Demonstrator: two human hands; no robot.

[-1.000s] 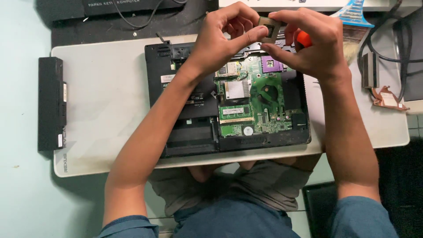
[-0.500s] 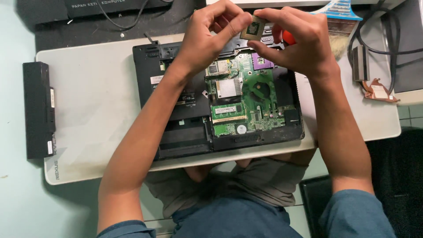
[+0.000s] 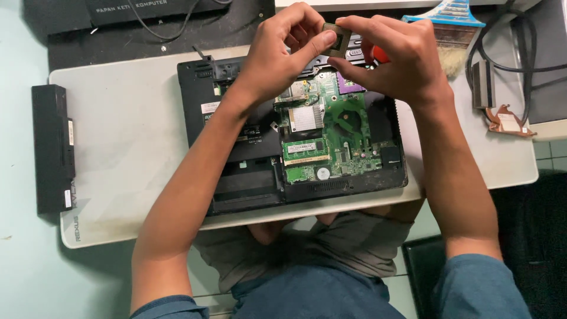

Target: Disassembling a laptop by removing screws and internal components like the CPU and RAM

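Holding: a small square processor chip [image 3: 336, 39] pinched between both of my hands, raised above the far edge of the opened laptop [image 3: 292, 133].
Left hand [image 3: 283, 50]: fingers curled and closed; thumb and forefinger grip the left side of the chip, the thumb tip pressed against its edge.
Right hand [image 3: 396, 56]: closed on the right side of the chip, fingertips on its upper rim, thumb beneath; the palm covers part of the laptop's far right corner.
Chip: tan and grey, tilted on edge, clear of the board below it.
Laptop: lying base-up with its cover off, the green circuit board [image 3: 336, 136] exposed; a purple socket [image 3: 349, 84] sits just under my right hand, a silver heat plate [image 3: 305, 117] near the centre, a memory strip [image 3: 306, 152] toward me.
Tabletop [image 3: 130, 136]: a pale mat carries the laptop.
Battery pack [image 3: 53, 147]: long and black, lying well apart at the left edge of the mat.
Brush [image 3: 452, 32]: blue handle and pale bristles, beyond my right hand.
Copper heat sink [image 3: 502, 115]: at the right, beside black cables [image 3: 502, 53].
Red object: partly hidden behind my right hand; I cannot tell what it is.
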